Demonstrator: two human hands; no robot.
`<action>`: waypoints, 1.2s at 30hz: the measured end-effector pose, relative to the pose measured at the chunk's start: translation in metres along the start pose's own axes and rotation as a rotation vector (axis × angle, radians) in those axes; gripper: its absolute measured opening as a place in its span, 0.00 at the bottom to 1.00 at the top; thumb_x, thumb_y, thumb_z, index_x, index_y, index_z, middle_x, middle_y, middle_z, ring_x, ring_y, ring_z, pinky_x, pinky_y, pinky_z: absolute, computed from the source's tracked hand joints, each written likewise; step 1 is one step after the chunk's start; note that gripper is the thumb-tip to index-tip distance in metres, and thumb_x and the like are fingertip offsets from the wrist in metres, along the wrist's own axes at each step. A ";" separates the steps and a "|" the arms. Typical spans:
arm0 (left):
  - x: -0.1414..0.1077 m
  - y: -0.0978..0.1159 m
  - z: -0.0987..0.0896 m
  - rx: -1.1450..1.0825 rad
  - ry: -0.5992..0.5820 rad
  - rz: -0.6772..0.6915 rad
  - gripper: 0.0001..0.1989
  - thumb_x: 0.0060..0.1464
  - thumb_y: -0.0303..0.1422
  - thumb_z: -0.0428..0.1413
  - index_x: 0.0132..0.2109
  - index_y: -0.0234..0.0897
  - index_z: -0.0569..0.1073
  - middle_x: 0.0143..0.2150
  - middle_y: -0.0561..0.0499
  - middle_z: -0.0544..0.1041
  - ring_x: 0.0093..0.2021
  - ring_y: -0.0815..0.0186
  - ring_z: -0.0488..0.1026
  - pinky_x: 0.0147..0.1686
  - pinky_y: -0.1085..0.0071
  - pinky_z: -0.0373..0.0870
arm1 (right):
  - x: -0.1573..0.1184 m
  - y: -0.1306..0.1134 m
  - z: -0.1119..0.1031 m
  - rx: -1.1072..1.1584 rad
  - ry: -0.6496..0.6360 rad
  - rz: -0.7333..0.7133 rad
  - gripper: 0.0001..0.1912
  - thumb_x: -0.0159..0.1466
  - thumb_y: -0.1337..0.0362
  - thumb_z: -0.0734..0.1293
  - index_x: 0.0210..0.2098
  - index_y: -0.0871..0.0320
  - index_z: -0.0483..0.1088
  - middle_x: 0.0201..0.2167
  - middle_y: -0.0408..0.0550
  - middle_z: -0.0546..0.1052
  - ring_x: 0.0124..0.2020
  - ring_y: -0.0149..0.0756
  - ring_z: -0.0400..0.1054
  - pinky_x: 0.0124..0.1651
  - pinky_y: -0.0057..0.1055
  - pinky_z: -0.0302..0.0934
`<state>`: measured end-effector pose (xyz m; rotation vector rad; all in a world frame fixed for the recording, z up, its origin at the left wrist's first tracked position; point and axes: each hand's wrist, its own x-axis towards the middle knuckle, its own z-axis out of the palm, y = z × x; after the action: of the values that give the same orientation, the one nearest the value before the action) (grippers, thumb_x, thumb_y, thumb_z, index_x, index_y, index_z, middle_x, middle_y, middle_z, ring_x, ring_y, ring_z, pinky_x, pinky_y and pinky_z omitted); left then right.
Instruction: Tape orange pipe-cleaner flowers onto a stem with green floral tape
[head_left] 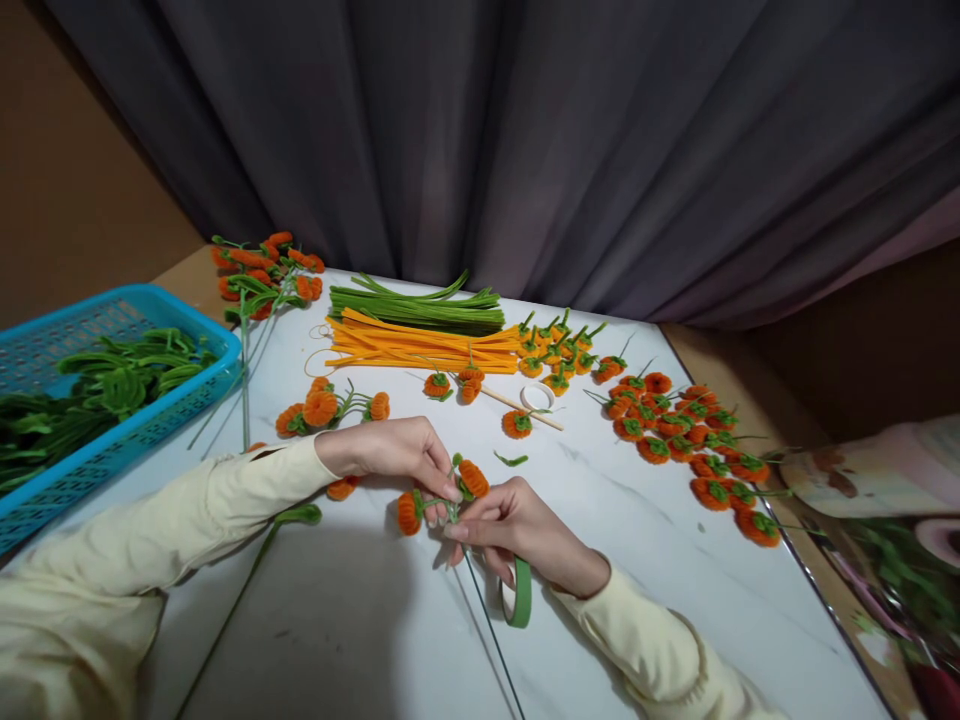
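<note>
My left hand [409, 455] pinches the top of a thin wire stem [489, 622] where short green flower stalks join it. Two orange pipe-cleaner flowers [473, 479] stick out around that joint, one to the left and one above. Just below, my right hand [517, 530] closes its thumb and fingers on the same stem. A roll of green floral tape [517, 595] hangs at the right hand's lower fingers; whether its strip runs to the stem cannot be made out. Left of the hands lies a green wire stem with a leaf [300, 514].
A blue basket [217, 375] of green leaves stands at left. Green pipe cleaners [420, 310] and yellow pipe cleaners [427, 345] lie at the back. Orange flower heads [679, 425] spread on the right, near a white tape ring [538, 398] and a wooden stick [521, 408].
</note>
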<state>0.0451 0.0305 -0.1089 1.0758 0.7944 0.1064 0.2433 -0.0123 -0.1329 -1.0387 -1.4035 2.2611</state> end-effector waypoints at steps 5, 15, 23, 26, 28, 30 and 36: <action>0.000 0.000 0.001 0.016 0.003 -0.012 0.11 0.41 0.37 0.65 0.25 0.33 0.78 0.21 0.51 0.77 0.23 0.69 0.73 0.31 0.74 0.68 | -0.001 -0.001 0.000 0.004 -0.010 -0.009 0.18 0.52 0.54 0.71 0.25 0.67 0.76 0.24 0.53 0.78 0.09 0.19 0.57 0.12 0.19 0.46; 0.001 -0.005 0.004 0.031 0.030 -0.013 0.10 0.40 0.37 0.66 0.26 0.33 0.79 0.20 0.52 0.77 0.22 0.70 0.72 0.29 0.75 0.69 | 0.000 -0.001 -0.001 -0.016 -0.035 -0.002 0.20 0.53 0.52 0.71 0.26 0.67 0.76 0.23 0.52 0.78 0.10 0.20 0.57 0.12 0.19 0.46; 0.002 -0.006 0.002 0.026 0.031 -0.022 0.11 0.39 0.37 0.65 0.25 0.33 0.77 0.20 0.52 0.77 0.22 0.70 0.73 0.28 0.75 0.70 | -0.003 -0.002 0.004 -0.190 0.054 0.008 0.19 0.53 0.52 0.70 0.28 0.66 0.76 0.13 0.42 0.70 0.11 0.21 0.53 0.15 0.21 0.47; 0.002 -0.007 0.002 0.024 0.034 -0.019 0.12 0.39 0.37 0.66 0.23 0.33 0.76 0.20 0.51 0.77 0.22 0.70 0.73 0.28 0.75 0.70 | -0.007 -0.006 0.010 -0.326 0.129 -0.041 0.18 0.55 0.53 0.70 0.25 0.64 0.75 0.09 0.37 0.62 0.10 0.21 0.51 0.15 0.21 0.45; 0.002 -0.007 0.003 0.021 0.034 -0.014 0.11 0.39 0.37 0.66 0.23 0.33 0.76 0.20 0.51 0.77 0.22 0.70 0.73 0.28 0.75 0.69 | -0.009 -0.008 0.012 -0.375 0.140 -0.062 0.17 0.57 0.54 0.68 0.24 0.64 0.75 0.09 0.37 0.61 0.10 0.21 0.51 0.16 0.21 0.45; 0.001 -0.006 0.004 0.018 0.032 -0.007 0.11 0.40 0.37 0.65 0.24 0.32 0.77 0.20 0.52 0.77 0.22 0.70 0.73 0.28 0.75 0.69 | -0.010 -0.009 0.012 -0.378 0.130 -0.060 0.18 0.58 0.53 0.67 0.24 0.64 0.75 0.09 0.37 0.62 0.10 0.21 0.51 0.16 0.22 0.45; 0.000 -0.005 0.005 0.077 0.003 0.028 0.10 0.43 0.37 0.64 0.27 0.33 0.78 0.20 0.53 0.76 0.22 0.72 0.72 0.27 0.77 0.67 | -0.009 -0.007 0.009 -0.354 0.083 -0.046 0.21 0.59 0.51 0.65 0.26 0.64 0.76 0.08 0.37 0.61 0.09 0.21 0.51 0.16 0.22 0.47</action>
<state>0.0470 0.0243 -0.1117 1.1598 0.7918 0.1022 0.2420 -0.0200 -0.1202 -1.1726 -1.8137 1.9540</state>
